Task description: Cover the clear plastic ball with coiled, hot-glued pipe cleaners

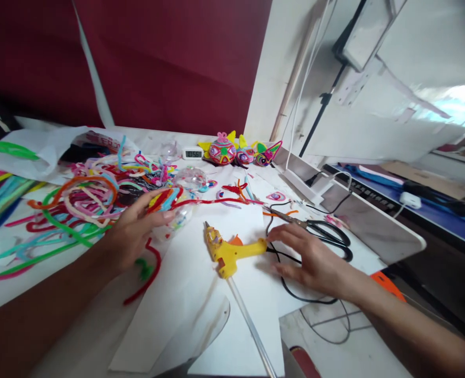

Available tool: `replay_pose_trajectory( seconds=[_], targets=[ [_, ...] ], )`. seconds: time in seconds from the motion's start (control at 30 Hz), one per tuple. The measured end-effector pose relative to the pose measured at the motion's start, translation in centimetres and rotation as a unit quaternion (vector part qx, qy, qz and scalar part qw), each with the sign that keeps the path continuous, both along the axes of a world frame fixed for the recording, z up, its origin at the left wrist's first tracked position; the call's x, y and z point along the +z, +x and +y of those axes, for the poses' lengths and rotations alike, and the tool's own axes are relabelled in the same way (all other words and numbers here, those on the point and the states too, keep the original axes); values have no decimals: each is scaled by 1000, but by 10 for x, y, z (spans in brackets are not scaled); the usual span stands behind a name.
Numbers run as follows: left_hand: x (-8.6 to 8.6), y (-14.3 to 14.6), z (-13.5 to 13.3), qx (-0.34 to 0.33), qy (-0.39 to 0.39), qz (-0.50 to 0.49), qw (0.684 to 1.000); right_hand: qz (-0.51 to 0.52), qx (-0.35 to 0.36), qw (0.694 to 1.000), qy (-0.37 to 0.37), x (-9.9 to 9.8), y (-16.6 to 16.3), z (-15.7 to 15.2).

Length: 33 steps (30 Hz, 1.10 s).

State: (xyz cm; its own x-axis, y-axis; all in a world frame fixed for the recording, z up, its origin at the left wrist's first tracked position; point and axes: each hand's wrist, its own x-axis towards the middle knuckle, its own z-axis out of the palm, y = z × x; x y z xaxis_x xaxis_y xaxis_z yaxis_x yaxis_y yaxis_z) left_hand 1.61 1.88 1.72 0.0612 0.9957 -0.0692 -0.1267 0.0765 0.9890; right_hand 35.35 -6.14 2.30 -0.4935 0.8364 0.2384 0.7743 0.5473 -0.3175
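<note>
Head view: left hand (132,233) holds a fuzzy-striped clear ball (174,203).

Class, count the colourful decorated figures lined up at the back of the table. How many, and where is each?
3: the largest figure beside the white clock, a smaller figure in the middle, and the rightmost figure. Any behind them would be hidden.

A white table (80,328) carries a small digital clock (193,153) and 3 colourful figures (222,151) along its back edge. Tangled pipe cleaners (94,199) cover much of its left side, with 1 red length (159,265) nearer the front; white card (169,299) lies mid-table under a yellow glue gun (240,251), beside black-handled scissors (302,223).
</note>
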Motion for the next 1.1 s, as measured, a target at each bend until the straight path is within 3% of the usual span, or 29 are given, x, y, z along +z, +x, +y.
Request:
replay_pose_trajectory(
  seconds=[0.13, 0.27, 0.6, 0.77, 0.9, 1.0, 1.1],
  targets=[
    [3, 2, -4, 3, -5, 16, 1000, -36, -6, 998, 48, -36, 11, -10],
    [0, 1, -3, 12, -23, 35, 999, -55, -23, 997, 54, -51, 19, 1],
    [-3, 6, -2, 24, -21, 11, 999, -99, 37, 989, 105, -46, 37, 59],
    [-14, 2, 6, 29, -18, 49, 998, -91, 57, 984, 139, -40, 41, 72],
    [-20, -3, 8, 30, 7, 90, 995, -53, 67, 990, 114, -22, 14, 67],
    [-20, -5, 5, 19, 39, 119, 992, -102, 141, 983, 50, -12, -19, 64],
    [-19, -6, 5, 11, 44, 103, 994, -161, 166, 973, 6, -9, -47, 63]
  ],
)
